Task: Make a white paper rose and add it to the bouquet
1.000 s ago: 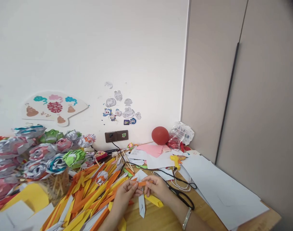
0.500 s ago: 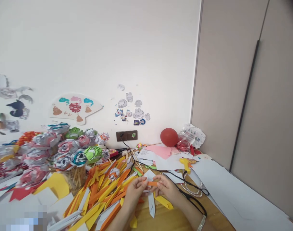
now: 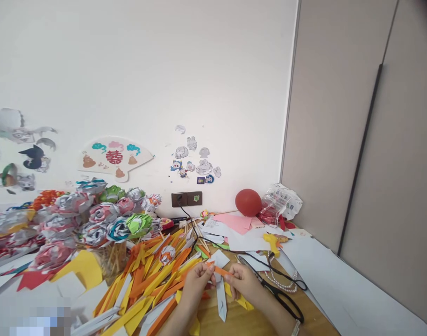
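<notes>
A small orange paper strip [image 3: 221,271] is stretched between my two hands above the wooden table. My left hand [image 3: 198,278] pinches its left end, and my right hand [image 3: 242,281] grips the right end with thumb and fingers. Just below them lie a white folded strip [image 3: 221,301] and a yellow strip [image 3: 244,303]. Black-handled scissors [image 3: 281,297] rest beside my right forearm. To the left of my hands spreads a heap of orange, yellow and white folded paper strips [image 3: 146,284].
Many paper flowers [image 3: 104,212] stand on sticks at the left. A yellow glue gun [image 3: 272,243] with its black cable, a red balloon [image 3: 248,202] and loose sheets lie at the back right. Large white paper [image 3: 339,284] covers the right side by the cabinet.
The orange strip now slants down toward my right hand, where it was nearly level before. My right hand has shifted slightly right and down, and the view has turned a little left.
</notes>
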### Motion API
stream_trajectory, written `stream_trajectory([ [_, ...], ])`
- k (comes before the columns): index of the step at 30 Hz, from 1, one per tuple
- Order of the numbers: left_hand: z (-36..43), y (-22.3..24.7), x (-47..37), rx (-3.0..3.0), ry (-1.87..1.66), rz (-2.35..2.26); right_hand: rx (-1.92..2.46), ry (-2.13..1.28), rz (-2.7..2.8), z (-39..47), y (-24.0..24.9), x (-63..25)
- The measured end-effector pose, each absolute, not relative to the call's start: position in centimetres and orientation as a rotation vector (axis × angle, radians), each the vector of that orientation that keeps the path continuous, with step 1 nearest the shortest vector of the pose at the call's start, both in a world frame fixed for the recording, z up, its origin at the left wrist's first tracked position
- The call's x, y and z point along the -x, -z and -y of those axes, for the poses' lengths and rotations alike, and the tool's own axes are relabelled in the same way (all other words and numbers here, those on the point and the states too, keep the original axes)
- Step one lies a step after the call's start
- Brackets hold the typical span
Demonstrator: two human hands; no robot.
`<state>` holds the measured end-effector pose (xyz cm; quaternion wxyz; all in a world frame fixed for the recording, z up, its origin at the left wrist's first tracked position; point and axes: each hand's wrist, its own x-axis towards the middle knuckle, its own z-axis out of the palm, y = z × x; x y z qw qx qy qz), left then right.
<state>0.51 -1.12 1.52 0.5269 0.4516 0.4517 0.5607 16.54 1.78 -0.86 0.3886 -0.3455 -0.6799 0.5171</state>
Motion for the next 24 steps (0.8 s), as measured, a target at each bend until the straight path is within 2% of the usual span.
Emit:
stream_trajectory([
  [8, 0.2, -1.6, 0.7, -1.215, -1.451, -1.203, 0.971, -1.174, 1.846, -1.4, 0.9, -16.7],
  [12, 1.0, -3.3, 4.1, -1.399, -1.715, -1.735, 1.124, -0.776, 2.002, -0.8, -0.3, -17.6],
  [17, 1.4, -3.8, 6.7, -2.006, -1.325, -2.348, 1.337, -0.304, 2.196, -0.3, -1.0, -18.4],
  [21, 0.9, -2.9, 7.9, -2.105, -1.090, -2.728, 1.327, -0.260, 2.258, -0.6, 0.5, -18.5],
  [24, 0.3, -2.3, 9.2, -2.061, -1.056, -2.727, 1.296, -0.304, 2.237, -0.9, 1.4, -18.4],
])
